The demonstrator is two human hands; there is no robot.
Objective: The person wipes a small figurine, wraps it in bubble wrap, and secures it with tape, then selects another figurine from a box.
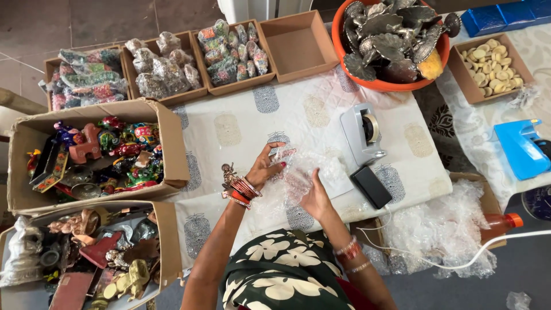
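Centre of frame, low: left hand (265,167), palm up, fingers curled, grips the edge of a bubble wrap sheet (298,172) on the white tablecloth (241,123). Right hand (314,198) presses flat over the wrap, fingers closed on it. Tape dispenser (364,133) just beyond.

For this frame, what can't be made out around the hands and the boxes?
- Head view: whatever sits inside the bubble wrap; the left hand, right hand and wrap folds hide it.
- Lower cardboard box: cut off by the left and bottom edges.
- Wrapped packets in the far trays: contents too small to tell.
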